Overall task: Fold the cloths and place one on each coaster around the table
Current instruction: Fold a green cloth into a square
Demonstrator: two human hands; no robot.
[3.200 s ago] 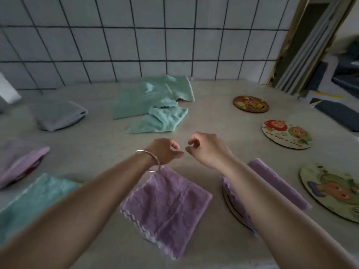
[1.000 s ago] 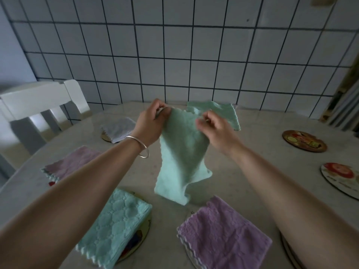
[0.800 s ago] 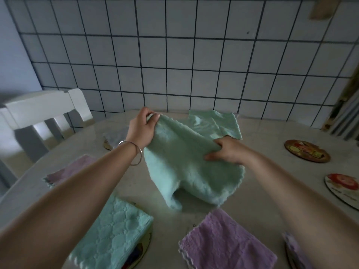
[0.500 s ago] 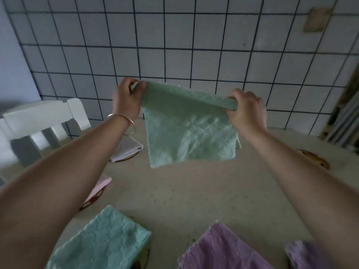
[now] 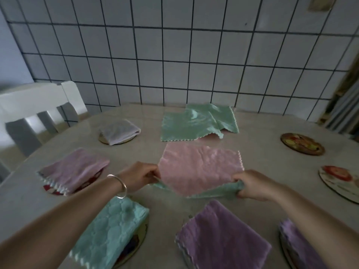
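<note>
I hold one cloth spread low over the middle of the table, pink face up with a green underside showing along its near edge. My left hand pinches its near left corner and my right hand grips its near right corner. A loose green cloth lies unfolded at the back. Folded cloths rest on coasters: a white one, a pink one, a teal one, a purple one and another purple one. Two coasters at the right, a dark one and a pale one, carry nothing.
The beige table runs up to a tiled wall at the back. A white chair stands at the far left. Boards lean in the far right corner.
Half a second ago both hands held the cloth stretched up in the air, green side toward me. It has come down over the table with its pink face up.
</note>
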